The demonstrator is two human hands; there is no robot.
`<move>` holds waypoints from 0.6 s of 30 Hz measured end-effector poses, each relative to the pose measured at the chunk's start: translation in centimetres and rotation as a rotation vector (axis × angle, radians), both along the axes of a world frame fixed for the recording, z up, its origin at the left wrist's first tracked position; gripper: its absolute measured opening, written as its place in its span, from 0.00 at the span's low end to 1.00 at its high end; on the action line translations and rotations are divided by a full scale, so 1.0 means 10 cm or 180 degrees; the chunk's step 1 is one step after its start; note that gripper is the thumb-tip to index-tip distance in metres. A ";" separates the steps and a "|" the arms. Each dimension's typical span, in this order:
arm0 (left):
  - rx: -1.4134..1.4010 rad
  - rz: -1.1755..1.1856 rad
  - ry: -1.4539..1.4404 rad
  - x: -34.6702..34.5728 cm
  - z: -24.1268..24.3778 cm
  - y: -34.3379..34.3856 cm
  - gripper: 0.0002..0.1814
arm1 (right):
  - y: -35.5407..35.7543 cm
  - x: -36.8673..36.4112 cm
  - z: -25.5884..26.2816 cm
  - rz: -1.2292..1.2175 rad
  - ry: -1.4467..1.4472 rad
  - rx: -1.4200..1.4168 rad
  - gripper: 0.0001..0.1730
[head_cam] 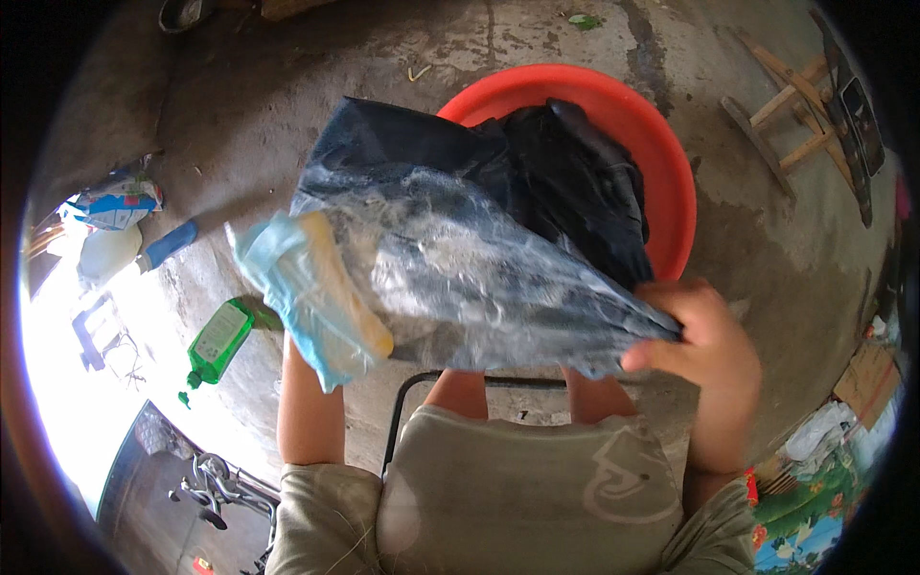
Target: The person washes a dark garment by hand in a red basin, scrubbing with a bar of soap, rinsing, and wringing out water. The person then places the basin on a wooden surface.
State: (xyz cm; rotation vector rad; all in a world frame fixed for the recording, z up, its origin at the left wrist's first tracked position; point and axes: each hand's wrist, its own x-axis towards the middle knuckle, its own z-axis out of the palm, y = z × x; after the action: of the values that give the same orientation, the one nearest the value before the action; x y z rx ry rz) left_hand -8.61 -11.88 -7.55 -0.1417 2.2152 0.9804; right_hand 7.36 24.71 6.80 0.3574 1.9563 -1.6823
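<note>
My right hand [701, 330] grips the bunched end of a dark, wet-looking cloth [453, 251], whose wide part spreads out to the left. Whitish, foam-like smears cover much of its surface. A light-blue cloth [287, 266] with a yellow-orange part lies over its left end, above my left forearm. My left hand is hidden by the cloths, so its grip does not show. Farther off, more black fabric [575, 165] rests inside a red plastic basin [668, 187] and over its near rim. The dark cloth overlaps this fabric; whether they are one piece is unclear.
A green plastic bottle [221, 341] lies on the concrete floor at left, its small green cap [184, 397] close by. Bags and containers stand beyond it. A wooden-legged stool [790, 115] is at the upper right. Cardboard [866, 384] and plastic bags lie at lower right.
</note>
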 end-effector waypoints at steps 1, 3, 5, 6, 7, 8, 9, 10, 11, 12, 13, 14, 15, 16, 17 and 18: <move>-0.0201 -0.0109 0.0047 0.04 0.09 -0.08 0.13 | 0.00 0.01 0.13 -0.0041 0.0164 0.0095 0.24; -0.0524 -0.0313 0.0149 0.09 0.16 -0.20 0.13 | 0.00 0.02 0.31 0.0114 0.0169 0.0230 0.26; -0.0743 -0.0514 0.0276 0.07 0.11 -0.16 0.13 | 0.03 0.04 0.32 0.0280 0.0151 0.0402 0.28; -0.0823 -0.0614 0.0340 0.04 0.03 -0.12 0.13 | 0.07 0.03 0.20 0.0368 0.0132 0.0499 0.28; -0.0898 -0.0727 0.0397 -0.01 -0.05 -0.04 0.13 | 0.13 0.03 0.08 0.0440 0.0122 0.0597 0.29; -0.0946 -0.0820 0.0437 -0.04 -0.14 0.04 0.14 | 0.22 0.00 -0.09 0.0918 -0.0270 0.0549 0.31; -0.0996 -0.0901 0.0471 -0.07 -0.22 0.12 0.14 | 0.26 0.05 -0.29 0.0924 -0.0344 0.0618 0.28; -0.1009 -0.1002 0.0480 -0.10 -0.31 0.20 0.14 | 0.33 0.10 -0.53 0.1127 -0.0633 0.0623 0.23; -0.1043 -0.1055 0.0485 -0.13 -0.37 0.24 0.14 | 0.38 0.10 -0.68 0.1277 -0.0402 0.0701 0.20; -0.1063 -0.1088 0.0480 -0.19 -0.41 0.28 0.14 | 0.43 0.08 -0.78 0.1315 -0.0139 0.0675 0.19; -0.1080 -0.1103 0.0482 -0.23 -0.44 0.30 0.14 | 0.45 0.06 -0.89 0.1360 0.0127 0.0635 0.18; -0.1084 -0.1137 0.0478 -0.28 -0.46 0.33 0.14 | 0.45 0.04 -0.99 0.0811 0.0095 0.0021 0.16; -0.1084 -0.1151 0.0476 -0.33 -0.46 0.35 0.14 | 0.44 0.04 -1.09 0.0257 0.0061 -0.0589 0.15; -0.1100 -0.1183 0.0486 -0.35 -0.49 0.37 0.14 | 0.46 0.11 -1.21 -0.0361 -0.0987 -0.1373 0.17; -0.1116 -0.1215 0.0520 -0.39 -0.47 0.42 0.15 | 0.41 0.14 -1.31 -0.0926 -0.1021 -0.1782 0.16; -0.1130 -0.1251 0.0591 -0.39 -0.45 0.45 0.15 | 0.35 0.16 -1.41 -0.1497 -0.1046 -0.2185 0.16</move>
State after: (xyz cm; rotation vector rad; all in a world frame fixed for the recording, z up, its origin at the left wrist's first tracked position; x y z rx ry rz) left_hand -12.54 -7.34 -12.04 0.2276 2.4441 0.3965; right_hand 9.00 28.16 -7.26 0.8003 1.0150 -2.2823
